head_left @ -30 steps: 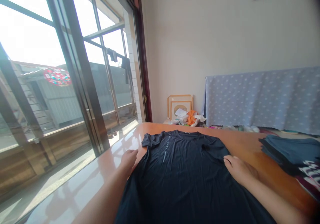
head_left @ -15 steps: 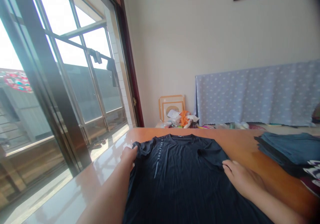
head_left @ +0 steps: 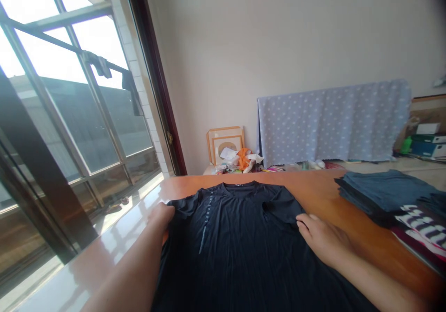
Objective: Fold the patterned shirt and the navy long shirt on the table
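A dark T-shirt [head_left: 237, 251] lies on the table [head_left: 315, 186], long axis running near to far, collar [head_left: 239, 187] toward the far edge; left hand [head_left: 162, 215] and right hand [head_left: 318, 236] each pinch a sleeve [head_left: 287, 206]; folded clothes [head_left: 383, 191] lie rightward; beyond that edge a dotted cloth [head_left: 324, 126] hangs before the wall [head_left: 237, 61].

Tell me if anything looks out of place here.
The dark shirt shows no visible damage, but the crumpled orange-and-white heap in front of the framed picture looks untidy, partly hiding it. No spill shows.

Black shirt [head_left: 240, 249] partly beyond bottom edge
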A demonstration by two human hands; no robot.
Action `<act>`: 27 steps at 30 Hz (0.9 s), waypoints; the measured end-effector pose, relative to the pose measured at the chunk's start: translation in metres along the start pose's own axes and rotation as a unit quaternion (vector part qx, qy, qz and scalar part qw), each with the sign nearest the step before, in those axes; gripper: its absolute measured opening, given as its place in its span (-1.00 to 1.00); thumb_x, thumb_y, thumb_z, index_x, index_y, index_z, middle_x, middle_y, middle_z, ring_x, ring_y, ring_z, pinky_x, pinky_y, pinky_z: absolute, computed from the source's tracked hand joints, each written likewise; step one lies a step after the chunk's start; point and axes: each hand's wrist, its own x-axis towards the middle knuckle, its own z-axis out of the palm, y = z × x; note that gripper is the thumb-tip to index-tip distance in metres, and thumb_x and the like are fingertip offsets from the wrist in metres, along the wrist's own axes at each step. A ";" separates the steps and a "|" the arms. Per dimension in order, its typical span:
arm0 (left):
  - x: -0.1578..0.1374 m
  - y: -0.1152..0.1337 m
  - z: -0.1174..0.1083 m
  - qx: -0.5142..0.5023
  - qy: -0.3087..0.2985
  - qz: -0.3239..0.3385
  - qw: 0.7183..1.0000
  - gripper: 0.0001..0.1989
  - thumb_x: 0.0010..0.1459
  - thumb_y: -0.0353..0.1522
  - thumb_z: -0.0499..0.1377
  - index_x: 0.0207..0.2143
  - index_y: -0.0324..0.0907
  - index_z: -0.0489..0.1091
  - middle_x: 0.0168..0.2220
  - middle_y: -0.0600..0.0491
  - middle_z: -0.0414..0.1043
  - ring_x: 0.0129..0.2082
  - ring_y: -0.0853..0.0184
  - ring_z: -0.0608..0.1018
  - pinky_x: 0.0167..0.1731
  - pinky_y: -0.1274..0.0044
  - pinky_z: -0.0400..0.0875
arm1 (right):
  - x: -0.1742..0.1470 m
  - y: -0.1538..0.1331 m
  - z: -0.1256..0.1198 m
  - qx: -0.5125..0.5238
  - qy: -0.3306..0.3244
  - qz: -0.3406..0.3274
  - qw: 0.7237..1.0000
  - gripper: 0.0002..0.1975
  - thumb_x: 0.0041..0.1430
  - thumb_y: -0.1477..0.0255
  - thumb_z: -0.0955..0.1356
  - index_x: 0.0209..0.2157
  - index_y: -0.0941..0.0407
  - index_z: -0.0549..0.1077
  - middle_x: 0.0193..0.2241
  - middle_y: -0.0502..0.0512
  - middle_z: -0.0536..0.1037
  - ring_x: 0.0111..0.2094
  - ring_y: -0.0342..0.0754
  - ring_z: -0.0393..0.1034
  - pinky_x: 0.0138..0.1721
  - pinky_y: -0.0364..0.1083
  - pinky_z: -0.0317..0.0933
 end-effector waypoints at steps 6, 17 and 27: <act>-0.008 0.013 -0.005 -0.003 0.017 -0.023 1.000 -0.80 -0.06 -0.33 0.17 -0.34 -0.23 0.42 -0.35 -0.22 0.54 -0.24 -0.06 0.58 -0.33 0.35 0.35 | -0.001 -0.001 -0.001 0.005 0.004 -0.006 1.000 -0.67 0.34 0.22 0.16 -0.05 -0.14 0.49 -0.17 0.06 0.58 -0.22 0.06 0.49 -0.37 -0.06 0.08; -0.043 0.085 0.015 -0.098 -0.024 0.161 0.982 -0.56 0.21 -0.03 0.10 -0.12 -0.20 0.43 -0.24 -0.05 0.58 -0.32 0.27 0.59 -0.33 0.51 0.39 | -0.004 -0.003 -0.007 0.014 0.004 -0.006 1.000 -0.67 0.36 0.22 0.15 -0.06 -0.12 0.49 -0.13 0.06 0.58 -0.20 0.05 0.48 -0.38 -0.06 0.05; -0.061 0.054 0.047 0.044 -0.099 0.276 0.955 -0.61 0.27 -0.22 0.08 0.08 -0.11 0.45 0.16 -0.06 0.48 0.17 0.18 0.48 0.15 0.44 0.30 | -0.004 -0.002 -0.007 0.018 0.012 -0.017 1.000 -0.66 0.37 0.23 0.13 -0.04 -0.12 0.47 -0.15 0.04 0.58 -0.23 0.03 0.48 -0.38 -0.08 0.04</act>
